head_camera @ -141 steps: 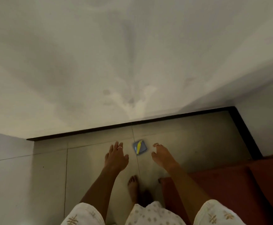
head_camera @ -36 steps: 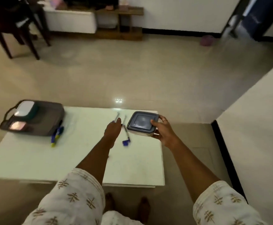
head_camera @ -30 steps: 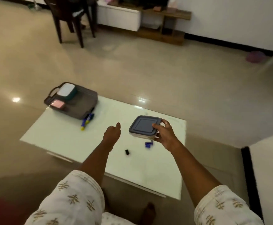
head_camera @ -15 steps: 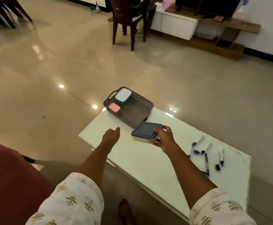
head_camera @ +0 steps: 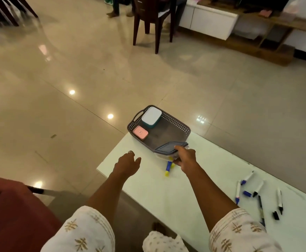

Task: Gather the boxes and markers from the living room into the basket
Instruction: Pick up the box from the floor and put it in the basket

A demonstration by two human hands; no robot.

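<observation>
1. Grey-lidded box [head_camera: 170, 147] is gripped by the right hand [head_camera: 185, 157] over the near corner of the basket [head_camera: 177, 124] on the worktop [head_camera: 185, 193].
2. Left hand [head_camera: 127, 163] is held relaxed, grasping nothing.
3. Markers [head_camera: 257, 195] are scattered at the right.

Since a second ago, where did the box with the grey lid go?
The right hand has carried the grey-lidded box leftward to the near edge of the basket, still gripping it. The left hand stays empty. The white-lidded box and pink box remain in the basket.
</observation>
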